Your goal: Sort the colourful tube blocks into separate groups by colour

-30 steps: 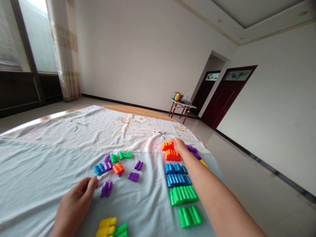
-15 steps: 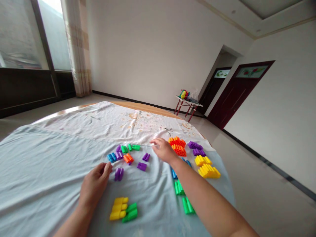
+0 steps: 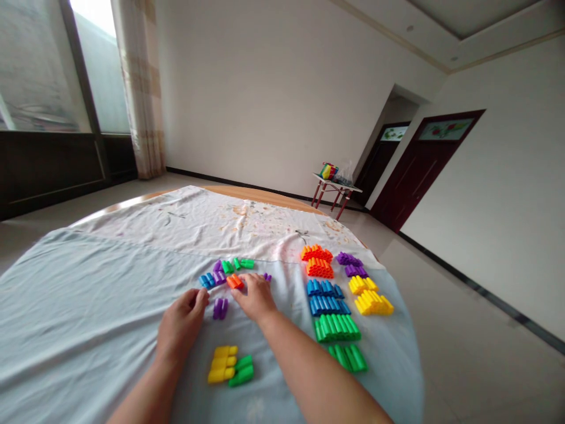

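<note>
On the pale blue cloth, my right hand (image 3: 257, 299) has its thumb and fingers about the right end of an orange toy block (image 3: 235, 281) made of joined tubes. My left hand (image 3: 182, 321) rests with curled fingers just left of a purple block (image 3: 220, 308); whatever it may hold is hidden. Around them lie a blue block (image 3: 206, 280), a purple block (image 3: 219, 277) and several green blocks (image 3: 227, 267). Behind my right fingers a bit of another purple block (image 3: 267, 277) shows. Nearer me sit a yellow block (image 3: 222, 365) and a green block (image 3: 242, 371), side by side.
To the right stand grouped rows of orange (image 3: 319, 268), blue (image 3: 329, 305), green (image 3: 338, 327), purple (image 3: 355, 271) and yellow blocks (image 3: 374, 302). The round table has a flowered white cloth (image 3: 198, 218) at its far side. A small table (image 3: 338, 183) holds bags by the wall.
My right hand has come left and nearer, from beside the orange rows to the single orange block, uncovering the blue and green rows. My left hand keeps its curled pose.
</note>
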